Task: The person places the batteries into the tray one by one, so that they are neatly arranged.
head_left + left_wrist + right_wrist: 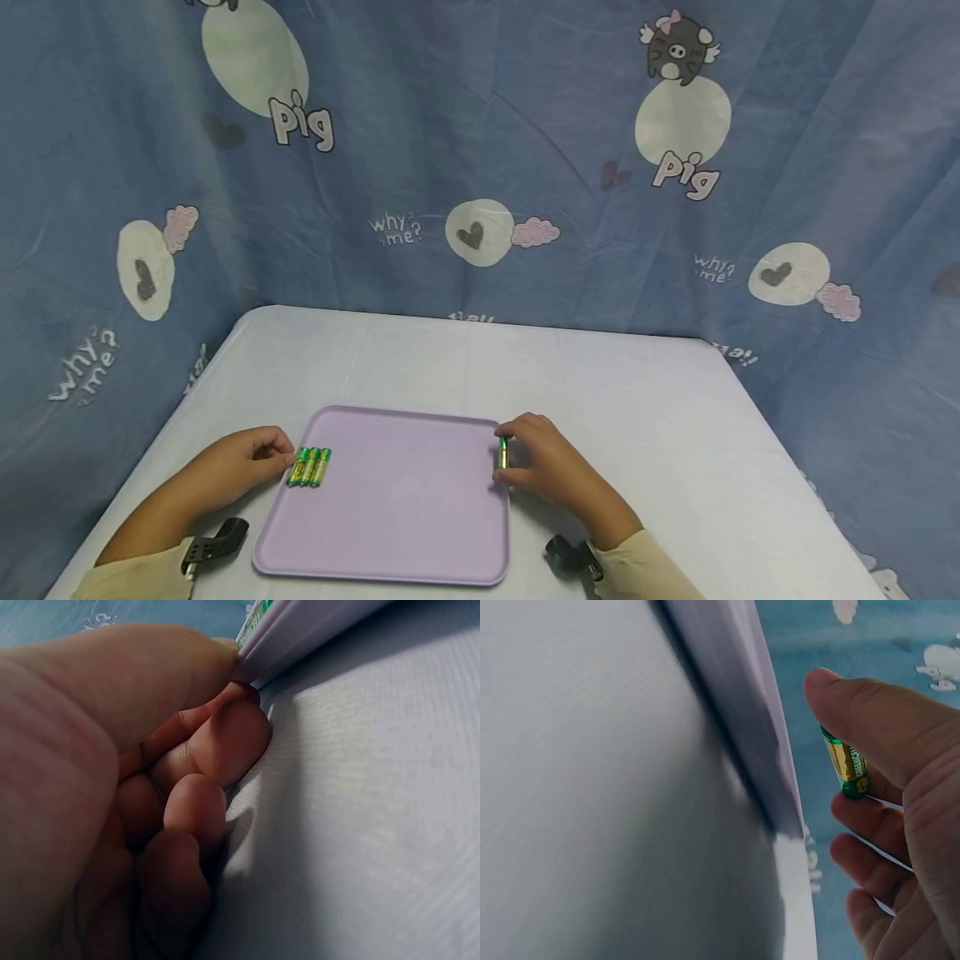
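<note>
A shallow lilac tray (405,500) lies on the white table. Three green-and-gold batteries (311,467) stand side by side in a row against its left rim. My left hand (251,458) is at that rim, thumb and index finger pinching the tray edge (262,649) beside the row; the other fingers curl below it. At the opposite rim, my right hand (543,462) holds a single battery (847,763) by its two ends, between thumb and forefinger. That battery overlaps the tray's right rim in the head view.
White cloth covers the table (600,392). A blue curtain (420,150) printed with pigs and clouds hangs behind and at the sides. Black wrist mounts (217,542) sit at both beige sleeves, the right mount (567,556) near the tray's lower right corner.
</note>
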A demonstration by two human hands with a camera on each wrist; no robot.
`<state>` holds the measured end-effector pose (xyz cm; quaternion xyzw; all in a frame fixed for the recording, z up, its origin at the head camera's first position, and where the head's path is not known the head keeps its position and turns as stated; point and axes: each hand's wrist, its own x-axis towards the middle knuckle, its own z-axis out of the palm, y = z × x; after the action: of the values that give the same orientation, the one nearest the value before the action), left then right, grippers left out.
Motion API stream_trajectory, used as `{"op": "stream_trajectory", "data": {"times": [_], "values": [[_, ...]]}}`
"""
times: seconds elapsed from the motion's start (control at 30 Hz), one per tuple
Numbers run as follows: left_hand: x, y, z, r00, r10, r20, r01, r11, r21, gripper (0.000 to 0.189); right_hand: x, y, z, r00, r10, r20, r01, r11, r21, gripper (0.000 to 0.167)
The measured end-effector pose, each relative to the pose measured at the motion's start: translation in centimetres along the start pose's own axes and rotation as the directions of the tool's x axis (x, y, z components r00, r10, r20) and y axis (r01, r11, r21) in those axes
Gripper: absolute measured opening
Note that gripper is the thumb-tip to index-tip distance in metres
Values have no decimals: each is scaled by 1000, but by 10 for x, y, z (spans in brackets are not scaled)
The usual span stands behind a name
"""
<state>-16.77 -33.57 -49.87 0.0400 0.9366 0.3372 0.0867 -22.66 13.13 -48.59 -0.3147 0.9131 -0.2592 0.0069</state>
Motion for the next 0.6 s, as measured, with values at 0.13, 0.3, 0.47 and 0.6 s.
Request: {"op": "stream_trajectory", "data": {"times": [0.13,0.3,0.47,0.6], "values": [[0,-2,-1,1000,-11,5,11,1000,11,17,13,-11,3,1000,-23,19,23,1000,-9,58],[-1,-4,-4,1000,-14,3,14,1000,25,17,31,-24,9,998,-68,20,67,998,6,57],[0,-4,-3,1000,-7,-3,7,1000,23,18,45,-37,14,996,-86,29,86,996,23,56],[2,-4,0,1000,0,-1,0,1000,14,19,54,-50,17,995,-85,56,83,996,34,55]]}}
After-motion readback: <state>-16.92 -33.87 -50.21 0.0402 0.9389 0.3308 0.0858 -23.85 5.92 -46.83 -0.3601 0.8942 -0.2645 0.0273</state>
